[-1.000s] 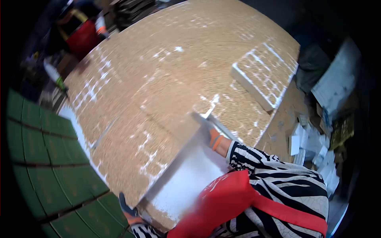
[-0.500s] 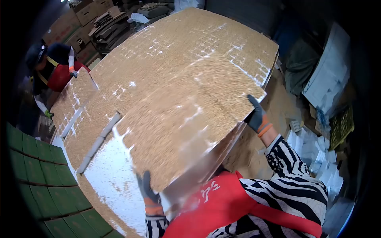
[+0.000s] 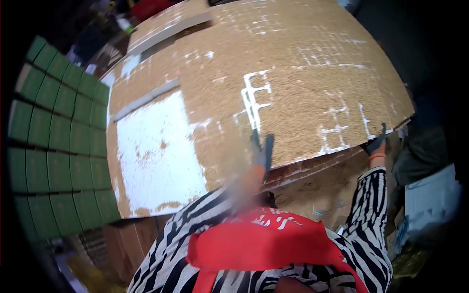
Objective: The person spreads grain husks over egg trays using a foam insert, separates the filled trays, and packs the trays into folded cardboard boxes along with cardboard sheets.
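Observation:
A flat board (image 3: 303,112) coated in brown granules, with white lines where the coating is gone, lies on the right part of a large granule-covered surface. My left hand (image 3: 262,154), in a grey glove with an orange cuff, is at the board's near left edge, its thumb on top; blur hides part of the hand and wrist. At the near right corner, my right hand (image 3: 377,144), gloved likewise, grips the edge with its thumb up and the other fingers mostly hidden. Left of the board, a bare white rectangle (image 3: 156,151) shows, dusted with granules.
Stacked green boxes (image 3: 58,161) stand along the left side. A grey strip (image 3: 146,99) borders the white rectangle's far edge, and another pale strip (image 3: 171,33) lies farther back. White sheets (image 3: 430,200) are at the right. A co-worker's gloved hand (image 3: 128,28) shows at the far left.
The board has gone from raised and tilted near my chest to lying flat at the right, both hands moving with it. My view has turned, uncovering more of the white rectangle.

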Motion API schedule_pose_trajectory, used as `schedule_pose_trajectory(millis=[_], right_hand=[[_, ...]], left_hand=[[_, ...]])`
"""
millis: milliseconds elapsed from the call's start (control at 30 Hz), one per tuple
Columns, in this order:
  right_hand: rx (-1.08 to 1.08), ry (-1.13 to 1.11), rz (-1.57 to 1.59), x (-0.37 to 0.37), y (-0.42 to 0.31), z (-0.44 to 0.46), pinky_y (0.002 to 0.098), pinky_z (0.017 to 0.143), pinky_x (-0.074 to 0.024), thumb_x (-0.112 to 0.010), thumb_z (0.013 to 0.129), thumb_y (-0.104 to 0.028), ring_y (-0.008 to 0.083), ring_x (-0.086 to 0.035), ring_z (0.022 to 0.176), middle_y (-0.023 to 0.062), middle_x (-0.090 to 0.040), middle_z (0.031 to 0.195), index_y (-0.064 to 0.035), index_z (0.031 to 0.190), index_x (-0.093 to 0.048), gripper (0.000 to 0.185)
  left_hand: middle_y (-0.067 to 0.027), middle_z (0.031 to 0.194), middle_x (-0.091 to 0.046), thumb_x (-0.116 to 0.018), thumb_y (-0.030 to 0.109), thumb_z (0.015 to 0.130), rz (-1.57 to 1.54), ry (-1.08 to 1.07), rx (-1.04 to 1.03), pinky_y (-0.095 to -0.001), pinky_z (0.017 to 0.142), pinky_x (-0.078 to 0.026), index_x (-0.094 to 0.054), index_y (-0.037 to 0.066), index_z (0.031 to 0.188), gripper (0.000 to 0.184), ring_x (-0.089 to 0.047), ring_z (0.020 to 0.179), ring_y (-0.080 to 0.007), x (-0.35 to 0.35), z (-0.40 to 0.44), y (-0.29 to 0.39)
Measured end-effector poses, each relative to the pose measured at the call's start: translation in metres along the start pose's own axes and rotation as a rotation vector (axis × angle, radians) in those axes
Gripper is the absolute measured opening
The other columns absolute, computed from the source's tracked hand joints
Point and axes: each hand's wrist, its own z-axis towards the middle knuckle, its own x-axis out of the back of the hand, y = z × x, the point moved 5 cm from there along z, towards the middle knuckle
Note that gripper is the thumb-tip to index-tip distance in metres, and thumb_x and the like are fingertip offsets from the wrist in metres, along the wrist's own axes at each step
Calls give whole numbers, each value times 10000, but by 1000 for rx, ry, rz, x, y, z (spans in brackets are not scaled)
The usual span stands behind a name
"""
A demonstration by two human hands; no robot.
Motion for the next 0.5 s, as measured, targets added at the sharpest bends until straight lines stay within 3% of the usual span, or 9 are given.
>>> schedule_pose_trajectory(millis=[33, 100, 167, 233, 300, 333, 400, 433, 500], right_hand=[[-57, 0, -35, 7, -6, 14, 579, 1029, -363, -568, 824, -636, 377, -420, 1289, 105, -422, 1457, -141, 1388, -471, 756], [24, 129, 12, 16, -2, 12, 570, 1041, -354, -561, 812, -668, 375, -417, 1290, 115, -408, 1460, -141, 1410, -440, 807], [252, 458, 15, 32, 1, -1, 549, 1077, -332, -514, 881, -627, 369, -408, 1301, 126, -401, 1459, -145, 1435, -407, 742], [394, 283, -16, 71, 21, 1, 502, 1084, -346, -477, 943, -539, 333, -420, 1298, 121, -427, 1438, -151, 1436, -414, 630], [392, 233, -83, 104, 74, -31, 440, 1093, -351, -429, 998, -450, 286, -433, 1291, 111, -453, 1419, -140, 1434, -422, 536], [315, 268, -139, 108, 122, -58, 402, 1098, -350, -399, 1022, -406, 257, -440, 1285, 104, -467, 1410, -125, 1432, -427, 498], [199, 331, -274, 105, 221, -95, 355, 974, -416, -445, 989, -479, 215, -499, 1136, 54, -525, 1326, -90, 1378, -477, 550], [69, 404, -294, 79, 271, -124, 340, 887, -435, -472, 972, -498, 205, -503, 1046, 37, -517, 1306, -92, 1370, -477, 568], [-61, 409, -420, 46, 356, -162, 348, 833, -441, -496, 957, -508, 206, -485, 1003, 29, -454, 1354, -85, 1409, -418, 624]], left_hand=[[-177, 1584, -154, -417, 534, 977, 61, 67, 122, -411, 1151, -235, -122, 49, 1532, 794, -196, 1451, -341, -13, 10, -13], [-215, 1566, -181, -520, 468, 942, -263, -47, -123, -396, 1150, -236, -166, 62, 1529, 797, -223, 1439, -343, -36, 55, -105], [-241, 1547, -206, -582, 367, 917, 39, -46, -292, -378, 1163, -212, -205, 59, 1518, 773, -211, 1438, -343, 25, 24, -89], [-242, 1481, -317, -574, 276, 943, 387, 285, -538, -363, 1117, -295, -306, 12, 1452, 633, -328, 1364, -332, 89, -6, -94], [-235, 1464, -353, -561, 268, 953, 111, 605, -313, -372, 1113, -307, -343, 12, 1433, 586, -352, 1347, -342, 156, -16, -129], [-237, 1503, -294, -579, 297, 925, 44, 734, -66, -390, 1160, -232, -295, 58, 1474, 662, -258, 1401, -369, 187, -10, -171], [-245, 1509, -279, -532, 364, 952, 953, 360, 159, -403, 1163, -202, -314, 30, 1457, 644, -248, 1396, -392, 211, 29, -281], [-243, 1473, -343, -509, 365, 960, 898, 203, 184, -554, 1120, -230, -420, 179, 1410, 495, -280, 1342, -506, 218, 49, -300], [-237, 1544, -229, -496, 514, 935, 693, 324, 161, -460, 1172, -136, -309, 14, 1464, 751, -185, 1423, -410, 175, 43, -287]])
